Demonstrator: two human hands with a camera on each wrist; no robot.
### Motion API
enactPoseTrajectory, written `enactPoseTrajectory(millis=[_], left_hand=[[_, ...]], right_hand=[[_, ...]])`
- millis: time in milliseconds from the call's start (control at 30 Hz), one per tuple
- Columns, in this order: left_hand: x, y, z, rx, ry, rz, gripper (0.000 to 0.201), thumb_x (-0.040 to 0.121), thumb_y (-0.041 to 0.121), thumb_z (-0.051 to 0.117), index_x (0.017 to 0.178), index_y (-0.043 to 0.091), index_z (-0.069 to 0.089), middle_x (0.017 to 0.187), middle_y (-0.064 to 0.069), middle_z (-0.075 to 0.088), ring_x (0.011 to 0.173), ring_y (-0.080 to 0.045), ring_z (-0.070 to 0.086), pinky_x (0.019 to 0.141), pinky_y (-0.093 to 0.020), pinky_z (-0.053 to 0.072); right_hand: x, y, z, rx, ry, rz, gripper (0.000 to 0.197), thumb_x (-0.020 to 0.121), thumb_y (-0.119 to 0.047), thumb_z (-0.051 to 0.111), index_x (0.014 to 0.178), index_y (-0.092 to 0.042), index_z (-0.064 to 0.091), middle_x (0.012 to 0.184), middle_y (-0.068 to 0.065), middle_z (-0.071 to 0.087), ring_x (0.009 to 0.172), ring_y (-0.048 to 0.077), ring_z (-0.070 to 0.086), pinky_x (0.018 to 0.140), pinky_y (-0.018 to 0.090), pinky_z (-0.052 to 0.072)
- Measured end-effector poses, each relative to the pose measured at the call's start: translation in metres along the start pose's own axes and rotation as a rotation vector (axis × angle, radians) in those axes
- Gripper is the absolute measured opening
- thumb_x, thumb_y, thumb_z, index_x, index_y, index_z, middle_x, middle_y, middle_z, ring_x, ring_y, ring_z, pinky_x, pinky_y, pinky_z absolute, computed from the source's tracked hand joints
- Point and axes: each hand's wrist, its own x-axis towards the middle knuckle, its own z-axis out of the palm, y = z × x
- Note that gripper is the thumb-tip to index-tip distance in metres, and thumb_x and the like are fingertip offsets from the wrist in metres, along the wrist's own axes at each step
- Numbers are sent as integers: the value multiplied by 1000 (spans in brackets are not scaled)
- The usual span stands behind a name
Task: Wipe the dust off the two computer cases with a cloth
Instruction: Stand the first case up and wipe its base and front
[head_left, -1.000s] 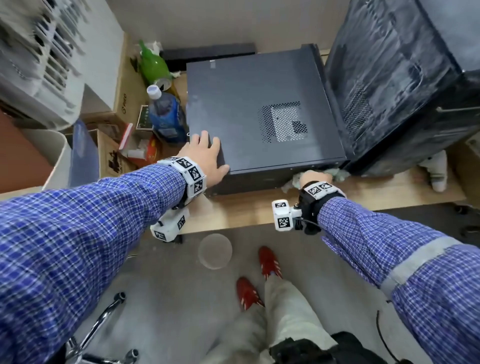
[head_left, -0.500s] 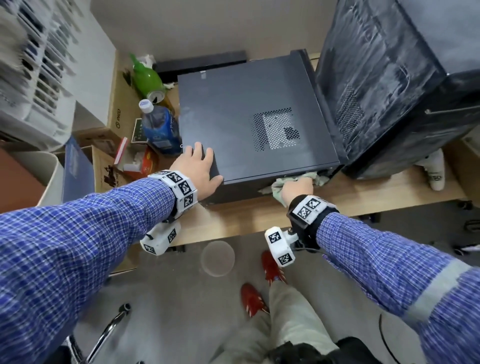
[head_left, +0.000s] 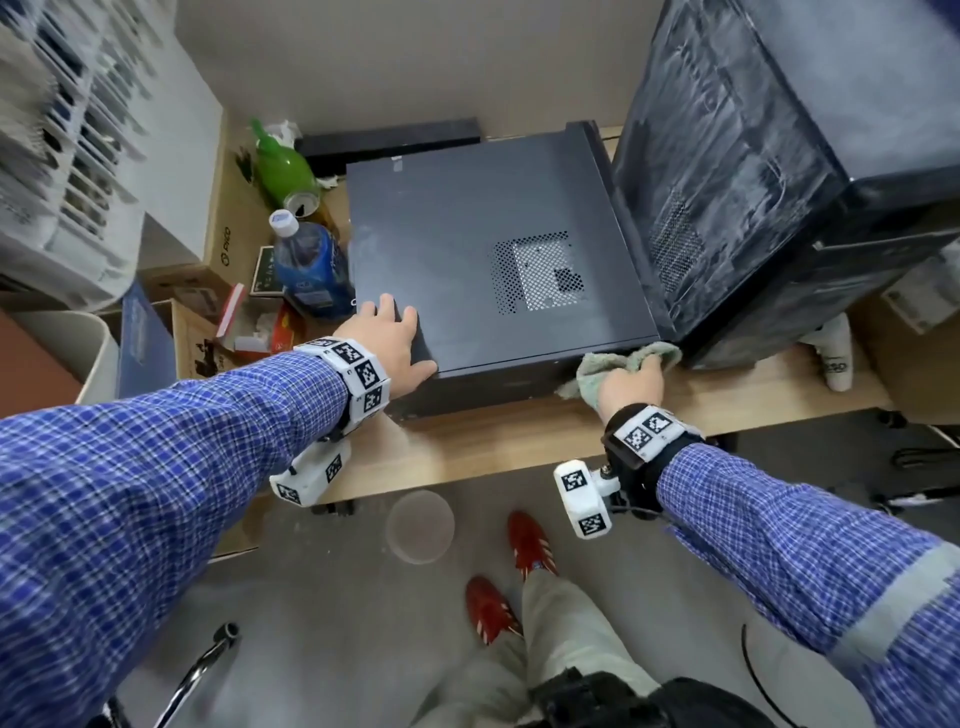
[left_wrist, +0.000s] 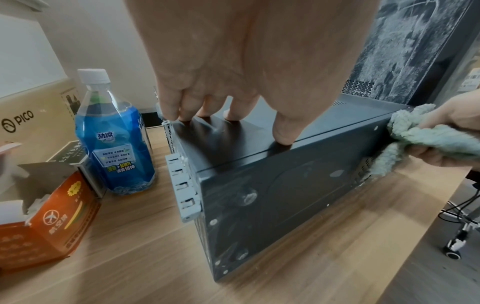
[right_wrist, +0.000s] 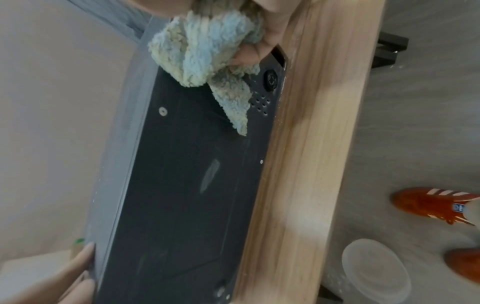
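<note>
The wooden desk (head_left: 467, 447) carries both machines. The taller computer case (head_left: 753, 156) stands upright at my far right, its dark side streaked with pale dust. Touching its base lies the flat computer case (head_left: 457, 249), resting on its side with a perforated vent in the upper panel; its narrow face points toward me near the desk edge. My left hand (head_left: 387, 345) rests on the near left corner of that flat case, fingers (left_wrist: 283, 131) straight and slightly spread, tips pressing the top panel, thumb at the front edge. My right hand (head_left: 631, 384) is at the near right corner of the same case, fingers curled round a bunched pale green cloth (head_left: 610, 364), which presses against the narrow front face with one loose end hanging down. Just left of the flat case stands a blue drink bottle (left_wrist: 116, 144), with an orange carton (left_wrist: 49, 224) nearer me.
</note>
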Motion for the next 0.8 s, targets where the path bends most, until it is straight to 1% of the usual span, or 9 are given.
enactPoseTrajectory(millis=[100,133,267,333,400,533,633,733,800], left_hand=[[0,1,1,-5,-8,-7,76,92,63,44,145,10,30,138,-17,36,123,-35,41,98,-45,47],[0,2,2,-6,-7,-7,77,93,63,43,146,10,29,139,-17,35,124,-36,40,99,-45,46],[0,1,5,-3,1,-4,77,93,63,42,146,9,28,139,-17,34,126,-36,39,101,-45,44],[0,2,3,3,-4,-2,76,93,64,42,145,10,29,137,-17,34,125,-35,39,99,-45,44],[0,2,2,8,-10,-6,76,93,64,42,145,10,29,136,-16,35,124,-35,40,98,-44,45],[0,1,2,7,-13,-10,77,93,64,41,147,11,26,139,-16,33,126,-35,39,99,-46,46],[0,0,4,3,-8,-18,78,93,65,41,148,11,25,143,-17,31,128,-35,38,101,-47,45],[0,-1,5,-4,-2,-13,79,93,65,41,149,12,23,145,-17,30,130,-35,36,102,-47,44],[0,-1,6,-13,3,-19,79,93,65,41,149,13,23,145,-16,29,131,-34,35,102,-48,45]], right_hand=[[-6,-3,-3,-18,21,-37,43,93,-5,46,135,2,39,128,23,53,116,34,53,87,30,41],[-10,-4,0,-11,9,-46,43,93,-4,47,135,2,39,128,23,53,115,35,53,87,30,41],[-36,-14,27,4,-72,-43,53,92,-3,47,142,0,30,136,21,47,122,35,49,97,34,40],[-39,-16,34,78,-69,-9,54,91,-2,43,143,-2,29,138,18,46,124,32,49,98,29,37],[-34,-17,33,72,-75,4,53,90,-1,42,142,0,32,136,17,48,122,29,51,93,23,35],[-21,-16,22,-64,-54,2,45,90,-6,47,134,4,42,131,17,54,116,31,56,88,26,41],[-16,-15,21,-47,-31,7,40,92,-6,46,132,4,43,134,19,52,118,33,55,86,26,38],[-10,-11,30,42,34,92,44,93,-6,44,135,3,37,139,19,46,122,34,51,95,32,40],[-7,-4,34,63,110,159,49,93,-6,45,140,3,34,141,18,42,124,34,48,100,34,37]])
